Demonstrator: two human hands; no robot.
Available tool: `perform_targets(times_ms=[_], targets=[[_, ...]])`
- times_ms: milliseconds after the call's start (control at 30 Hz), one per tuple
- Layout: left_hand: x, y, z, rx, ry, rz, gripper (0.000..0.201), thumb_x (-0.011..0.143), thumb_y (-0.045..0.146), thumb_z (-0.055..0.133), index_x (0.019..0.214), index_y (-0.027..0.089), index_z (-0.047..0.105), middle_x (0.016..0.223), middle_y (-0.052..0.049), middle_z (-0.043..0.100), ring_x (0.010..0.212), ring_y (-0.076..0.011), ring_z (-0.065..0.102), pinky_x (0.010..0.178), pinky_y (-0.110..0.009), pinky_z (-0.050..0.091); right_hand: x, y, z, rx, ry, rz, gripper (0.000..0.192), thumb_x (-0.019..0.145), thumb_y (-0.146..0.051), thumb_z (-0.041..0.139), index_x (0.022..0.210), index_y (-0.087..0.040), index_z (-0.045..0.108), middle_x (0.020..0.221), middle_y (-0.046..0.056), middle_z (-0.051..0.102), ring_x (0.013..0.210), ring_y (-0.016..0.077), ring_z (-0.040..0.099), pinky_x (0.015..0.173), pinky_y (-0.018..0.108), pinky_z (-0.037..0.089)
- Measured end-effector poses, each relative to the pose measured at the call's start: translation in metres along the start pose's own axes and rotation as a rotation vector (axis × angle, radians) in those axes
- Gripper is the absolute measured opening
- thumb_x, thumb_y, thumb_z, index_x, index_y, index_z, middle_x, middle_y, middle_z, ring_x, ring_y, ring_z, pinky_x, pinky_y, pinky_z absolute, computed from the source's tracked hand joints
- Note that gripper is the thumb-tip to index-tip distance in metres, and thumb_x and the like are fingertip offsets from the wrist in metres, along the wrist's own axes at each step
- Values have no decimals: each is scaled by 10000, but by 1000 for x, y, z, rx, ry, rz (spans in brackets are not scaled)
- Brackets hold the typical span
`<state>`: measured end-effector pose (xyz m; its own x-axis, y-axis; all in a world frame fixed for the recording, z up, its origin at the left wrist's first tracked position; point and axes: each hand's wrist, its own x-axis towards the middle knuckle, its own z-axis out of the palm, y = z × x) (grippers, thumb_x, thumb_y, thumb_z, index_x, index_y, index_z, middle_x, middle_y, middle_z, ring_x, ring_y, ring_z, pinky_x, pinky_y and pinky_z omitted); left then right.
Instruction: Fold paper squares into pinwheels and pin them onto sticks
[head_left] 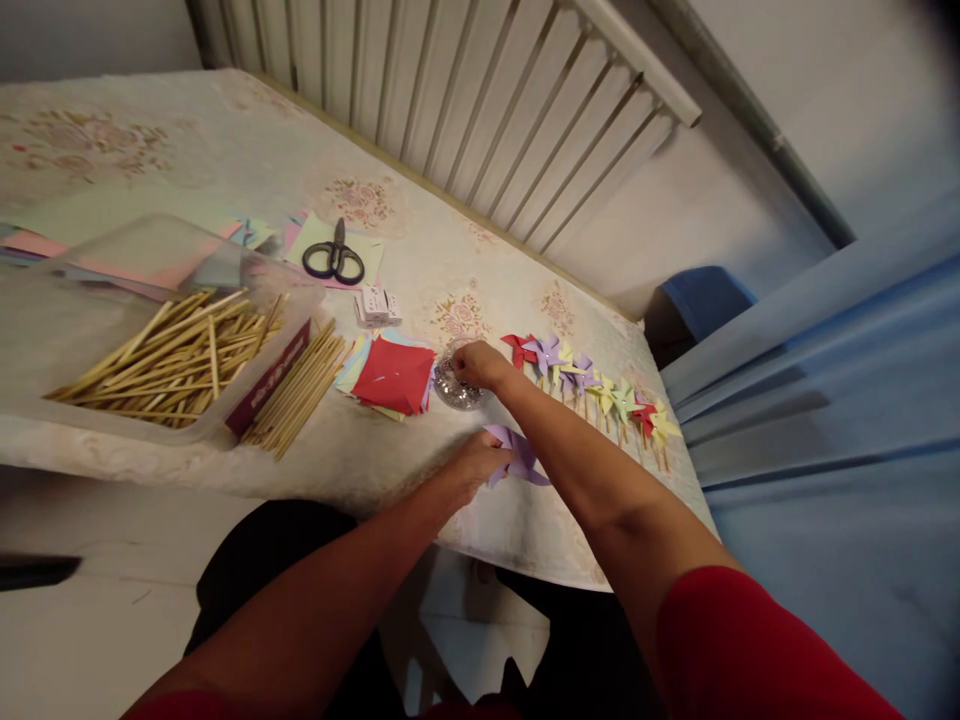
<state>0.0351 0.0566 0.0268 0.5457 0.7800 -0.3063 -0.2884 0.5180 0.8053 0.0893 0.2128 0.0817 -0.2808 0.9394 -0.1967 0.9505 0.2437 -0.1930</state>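
My left hand (474, 464) holds a folded purple paper pinwheel (517, 455) down on the table near its front edge. My right hand (480, 364) reaches over it with pinched fingers into a small clear dish of shiny pins (454, 388); whether it holds a pin is too small to tell. A stack of cut paper squares, red on top (394, 375), lies just left of the dish. A row of several finished pinwheels on sticks (592, 385) lies to the right.
A clear plastic box (45, 290) full of wooden sticks stands at the left, with more sticks (300, 385) beside it. Black scissors (334, 260) rest on coloured paper sheets farther back. A small white packet (377, 305) lies near them. A railing and a blue curtain (840, 400) border the table.
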Motion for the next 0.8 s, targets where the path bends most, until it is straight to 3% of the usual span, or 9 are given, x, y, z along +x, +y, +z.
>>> perform_targets(times_ms=[133, 267, 367, 467, 600, 800], targets=[[1, -1, -1, 3, 0, 4, 40, 643, 181, 658, 639, 202, 624, 590, 5, 568, 526, -123, 452, 536, -282, 285, -9, -2, -13, 149, 94, 31, 253, 608, 2, 659, 482, -202, 578, 506, -29, 569, 589, 134, 529, 622, 237, 377], [0, 1, -2, 5, 15, 12, 47, 656, 181, 678, 644, 191, 634, 582, 2, 576, 542, -128, 476, 540, -272, 300, -37, 1, -37, 339, 283, 11, 193, 653, -26, 605, 546, -184, 581, 541, -42, 580, 548, 102, 496, 593, 224, 373], [-2, 5, -2, 5, 31, 14, 37, 661, 168, 676, 653, 177, 641, 576, 4, 582, 541, -120, 471, 534, -257, 305, -70, 16, -55, 514, 397, 15, 95, 688, -114, 598, 622, -183, 597, 591, -33, 619, 568, 113, 565, 583, 220, 414], [-4, 9, -2, 15, 34, -1, 35, 658, 145, 659, 662, 167, 632, 599, 12, 593, 537, -102, 468, 537, -236, 320, -109, 43, -59, 655, 523, 104, 67, 682, -217, 631, 654, -193, 575, 576, -47, 597, 546, 123, 588, 565, 230, 454], [-4, 14, -1, 22, 69, -13, 37, 659, 148, 640, 677, 168, 615, 605, 21, 580, 535, -100, 479, 538, -227, 331, -160, 76, -29, 716, 671, 316, 110, 655, -297, 629, 697, -197, 608, 563, -57, 563, 507, 123, 553, 531, 244, 456], [-1, 13, -4, 37, 18, 27, 83, 622, 169, 629, 704, 159, 623, 655, 13, 604, 541, -95, 486, 541, -226, 337, -211, 81, 52, 677, 556, 461, 131, 646, -339, 589, 614, -212, 594, 554, -35, 558, 523, 133, 506, 541, 262, 416]])
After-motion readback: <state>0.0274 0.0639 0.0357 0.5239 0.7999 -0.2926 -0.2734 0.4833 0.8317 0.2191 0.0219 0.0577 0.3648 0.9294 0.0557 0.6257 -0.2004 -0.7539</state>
